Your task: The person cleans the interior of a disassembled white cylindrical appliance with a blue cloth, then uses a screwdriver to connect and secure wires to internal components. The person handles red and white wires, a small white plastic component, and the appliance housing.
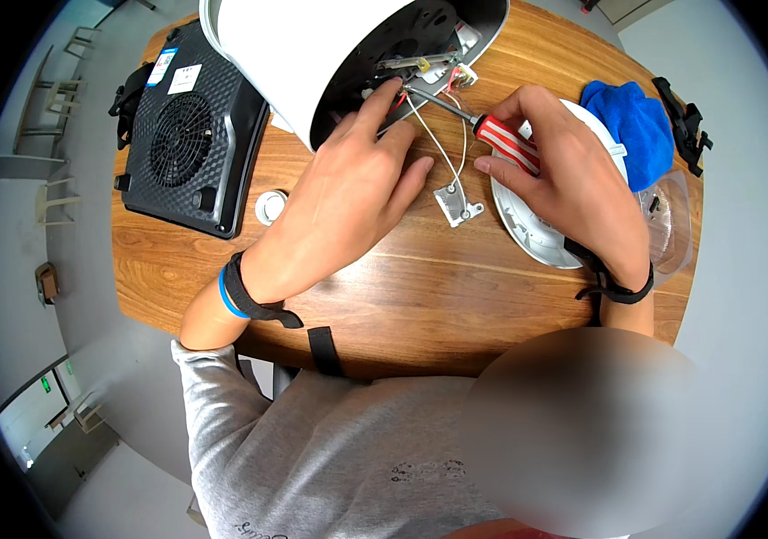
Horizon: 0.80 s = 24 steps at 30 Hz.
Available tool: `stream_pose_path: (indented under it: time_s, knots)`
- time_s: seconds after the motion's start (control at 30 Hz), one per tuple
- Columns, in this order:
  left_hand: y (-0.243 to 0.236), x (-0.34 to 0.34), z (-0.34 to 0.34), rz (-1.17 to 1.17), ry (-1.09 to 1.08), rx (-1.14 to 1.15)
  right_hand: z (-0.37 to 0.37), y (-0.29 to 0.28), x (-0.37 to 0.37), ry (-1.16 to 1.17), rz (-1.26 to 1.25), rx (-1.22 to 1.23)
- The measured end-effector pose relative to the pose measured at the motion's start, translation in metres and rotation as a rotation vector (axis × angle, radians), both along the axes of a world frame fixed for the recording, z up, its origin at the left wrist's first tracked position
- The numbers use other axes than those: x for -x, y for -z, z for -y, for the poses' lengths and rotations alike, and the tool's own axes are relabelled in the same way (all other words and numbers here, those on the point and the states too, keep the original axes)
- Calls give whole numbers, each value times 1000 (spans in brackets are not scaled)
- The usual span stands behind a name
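Observation:
A white rounded appliance housing (312,45), probably a rice cooker body, lies tipped with its open underside facing me; wires and small parts show inside. My right hand (572,171) grips a screwdriver (507,144) with a red-and-white striped handle. Its metal shaft reaches into the opening. My left hand (348,175) rests at the housing's rim, index finger stretched inside close to the screwdriver tip, thumb apart; some fingertips are hidden. Two white wires run out of the opening to a small metal-coloured part (458,205) on the table.
A black appliance with a fan grille (182,139) lies at the left. A small white round cap (270,207) sits beside my left forearm. Under my right hand is a white round cover (532,235); near it are a blue cloth (628,135), a clear plastic tray (671,225) and a black strap (682,126).

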<state>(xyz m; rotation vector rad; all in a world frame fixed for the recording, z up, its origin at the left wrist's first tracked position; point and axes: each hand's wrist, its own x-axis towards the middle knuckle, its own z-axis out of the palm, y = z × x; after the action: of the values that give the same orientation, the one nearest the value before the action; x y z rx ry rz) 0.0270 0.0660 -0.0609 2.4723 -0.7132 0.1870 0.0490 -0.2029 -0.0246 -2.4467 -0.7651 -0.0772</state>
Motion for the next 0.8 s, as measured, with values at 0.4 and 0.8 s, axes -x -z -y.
stream_pose_path:
  time_s: [0.4, 0.8]
  knots:
    - [0, 1, -1, 9, 11, -18, 1, 1, 0, 33, -92, 89]
    - [-6, 3, -1, -61, 13, -33, 2, 5, 1, 5, -95, 114]
